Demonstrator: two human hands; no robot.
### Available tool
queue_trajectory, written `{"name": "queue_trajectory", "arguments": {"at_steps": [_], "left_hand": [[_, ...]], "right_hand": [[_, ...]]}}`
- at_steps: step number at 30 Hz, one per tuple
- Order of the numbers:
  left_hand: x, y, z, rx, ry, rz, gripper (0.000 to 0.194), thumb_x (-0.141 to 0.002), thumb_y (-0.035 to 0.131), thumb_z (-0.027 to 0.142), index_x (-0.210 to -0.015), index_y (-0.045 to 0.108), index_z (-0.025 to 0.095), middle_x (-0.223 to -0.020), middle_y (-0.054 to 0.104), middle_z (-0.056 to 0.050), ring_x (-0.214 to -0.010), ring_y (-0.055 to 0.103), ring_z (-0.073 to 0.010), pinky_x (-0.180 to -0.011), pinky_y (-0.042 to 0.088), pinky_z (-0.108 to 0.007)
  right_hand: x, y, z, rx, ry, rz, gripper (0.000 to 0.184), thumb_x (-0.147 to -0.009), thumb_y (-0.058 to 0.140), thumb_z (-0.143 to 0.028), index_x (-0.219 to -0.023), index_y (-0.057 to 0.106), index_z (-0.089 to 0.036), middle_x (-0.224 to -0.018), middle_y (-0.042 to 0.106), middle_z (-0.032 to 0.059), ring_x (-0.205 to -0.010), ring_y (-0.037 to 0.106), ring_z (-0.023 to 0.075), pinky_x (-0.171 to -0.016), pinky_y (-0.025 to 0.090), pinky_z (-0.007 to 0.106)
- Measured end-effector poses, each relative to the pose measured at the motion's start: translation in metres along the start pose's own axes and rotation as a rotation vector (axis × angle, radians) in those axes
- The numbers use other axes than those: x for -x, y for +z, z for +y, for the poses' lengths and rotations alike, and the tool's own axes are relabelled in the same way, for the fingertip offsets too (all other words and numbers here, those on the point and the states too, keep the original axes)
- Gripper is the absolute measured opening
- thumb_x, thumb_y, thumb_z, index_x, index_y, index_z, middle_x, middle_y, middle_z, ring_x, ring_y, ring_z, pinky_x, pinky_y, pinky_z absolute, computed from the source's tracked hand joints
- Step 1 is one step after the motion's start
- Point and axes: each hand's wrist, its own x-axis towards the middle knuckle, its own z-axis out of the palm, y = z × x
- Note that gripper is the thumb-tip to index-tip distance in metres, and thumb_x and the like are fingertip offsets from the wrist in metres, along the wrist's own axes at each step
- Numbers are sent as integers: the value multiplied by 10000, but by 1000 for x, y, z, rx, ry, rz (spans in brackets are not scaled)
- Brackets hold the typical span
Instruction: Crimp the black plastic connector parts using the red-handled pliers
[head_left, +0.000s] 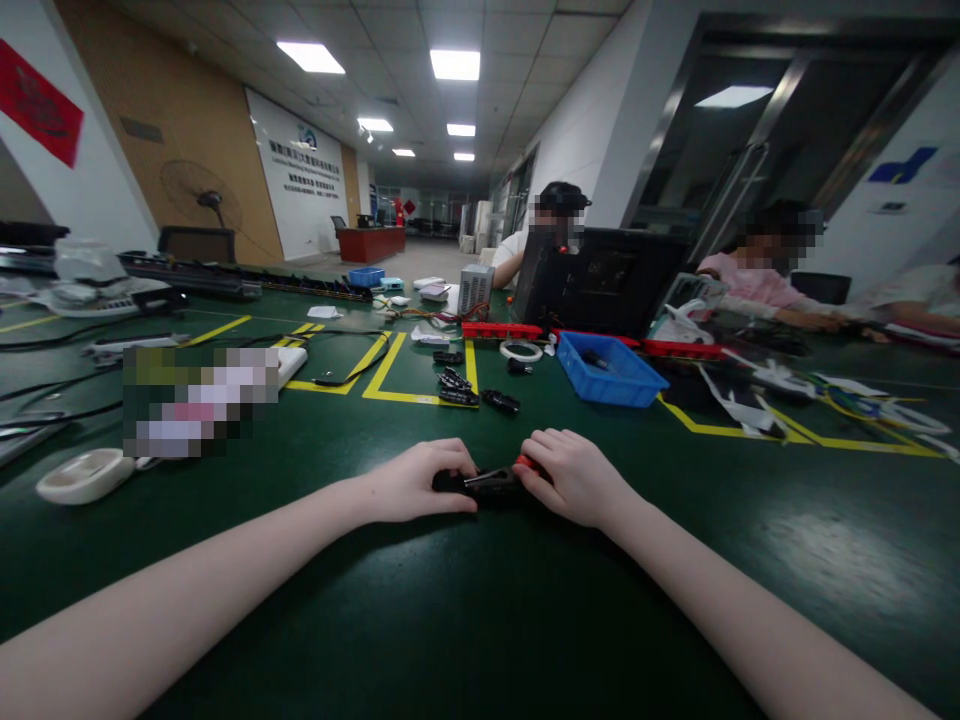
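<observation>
Low over the green table, my left hand (420,480) grips the left end of a small black plastic part (495,490) between thumb and fingers. My right hand (574,475) is closed around the red handle of a screwdriver (528,463). Its thin metal shaft points left across the black part, toward my left fingers. Whether the tip sits in a screw is too small to tell. Beyond my hands lie several similar black parts (456,380), some inside a yellow tape outline.
A blue bin (611,370) holding a dark item stands beyond my right hand, near a white tape roll (520,350). A large black case (600,280) stands behind. Cables and a white oval object (86,476) lie at left. Two co-workers sit across the table.
</observation>
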Motion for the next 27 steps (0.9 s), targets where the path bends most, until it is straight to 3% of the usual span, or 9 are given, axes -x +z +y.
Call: {"name": "queue_trajectory", "arguments": {"at_steps": [10, 27], "left_hand": [[1, 0, 0, 3, 15, -4, 226, -880, 722, 342, -1029, 684, 177, -1077, 628, -71, -981, 616, -228, -881, 483, -357], [0, 2, -1, 5, 19, 17, 210, -857, 759, 305, -1000, 681, 172, -1048, 622, -49, -960, 616, -211, -869, 481, -336]], "right_hand": [[0, -1, -10, -5, 25, -8, 335, -1003, 389, -393, -824, 580, -184, -817, 623, 71, -715, 532, 184, -667, 330, 327], [-1, 0, -2, -13, 22, -36, 317, -993, 404, -381, -817, 578, -183, -818, 627, 71, -720, 536, 183, -673, 343, 322]]}}
